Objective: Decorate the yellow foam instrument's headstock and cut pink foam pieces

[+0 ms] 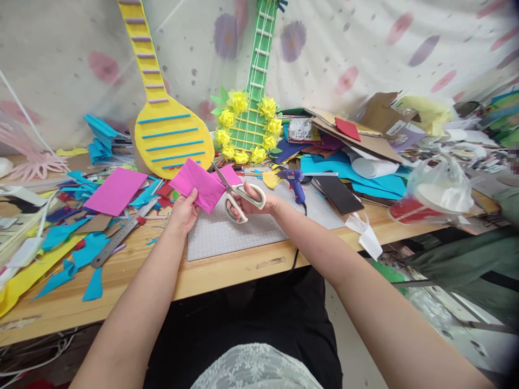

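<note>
My left hand [187, 212] pinches a folded piece of magenta paper [197, 185] by its lower edge, above the grey cutting mat [214, 237]. Scissors with cream handles [243, 201] are in my right hand [249, 202], fingers through the loops. Their blades point up and left, at the right edge of the paper, with more magenta paper showing behind them. Whether the blades are biting into the paper I cannot tell. Another magenta sheet [117, 190] lies on the scraps to the left, near a metal ruler [121, 235].
Behind stand a yellow paper guitar [174, 135] and a green one [253, 116] ringed with yellow flowers. A purple glue gun [294, 183] and a black phone [339, 193] lie right of my hands. Further right sits a bagged red-and-white tub [430, 197]. Blue scraps litter the left.
</note>
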### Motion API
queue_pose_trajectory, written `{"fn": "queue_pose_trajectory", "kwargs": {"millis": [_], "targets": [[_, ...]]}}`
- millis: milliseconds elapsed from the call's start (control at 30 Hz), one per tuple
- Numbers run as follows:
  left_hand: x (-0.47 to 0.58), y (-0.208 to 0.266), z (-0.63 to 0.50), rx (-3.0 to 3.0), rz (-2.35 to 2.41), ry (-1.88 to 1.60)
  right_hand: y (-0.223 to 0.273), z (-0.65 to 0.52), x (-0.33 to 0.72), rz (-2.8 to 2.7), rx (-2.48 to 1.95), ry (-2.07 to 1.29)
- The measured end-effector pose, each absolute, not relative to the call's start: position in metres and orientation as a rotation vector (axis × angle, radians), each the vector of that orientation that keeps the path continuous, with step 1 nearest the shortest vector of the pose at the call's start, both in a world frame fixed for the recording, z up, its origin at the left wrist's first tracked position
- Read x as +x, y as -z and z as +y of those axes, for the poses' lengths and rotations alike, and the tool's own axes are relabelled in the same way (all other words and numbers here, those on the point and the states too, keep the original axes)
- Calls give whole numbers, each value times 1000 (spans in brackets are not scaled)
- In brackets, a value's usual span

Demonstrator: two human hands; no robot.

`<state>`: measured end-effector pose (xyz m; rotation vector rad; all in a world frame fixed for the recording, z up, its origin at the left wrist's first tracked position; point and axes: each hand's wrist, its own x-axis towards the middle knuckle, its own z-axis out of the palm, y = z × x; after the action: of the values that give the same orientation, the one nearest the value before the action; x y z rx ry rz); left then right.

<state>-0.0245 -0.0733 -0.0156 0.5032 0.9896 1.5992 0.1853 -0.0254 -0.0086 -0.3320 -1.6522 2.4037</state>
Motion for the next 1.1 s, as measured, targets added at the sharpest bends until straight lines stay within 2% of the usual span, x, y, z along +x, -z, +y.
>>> {"fn": "queue_pose_trajectory", "kwargs": {"millis": [333,700,1100], "targets": [[-16,15,-76,520,992,-1572,19,-24,183,-1687,-234,-2337],[-14,16,-75,531,1039,-1558,9,-36,179,-1635,-329,-2199],[-16,16,-75,509,1038,-1549,13,-32,177,-1526,-457,-2228]]}}
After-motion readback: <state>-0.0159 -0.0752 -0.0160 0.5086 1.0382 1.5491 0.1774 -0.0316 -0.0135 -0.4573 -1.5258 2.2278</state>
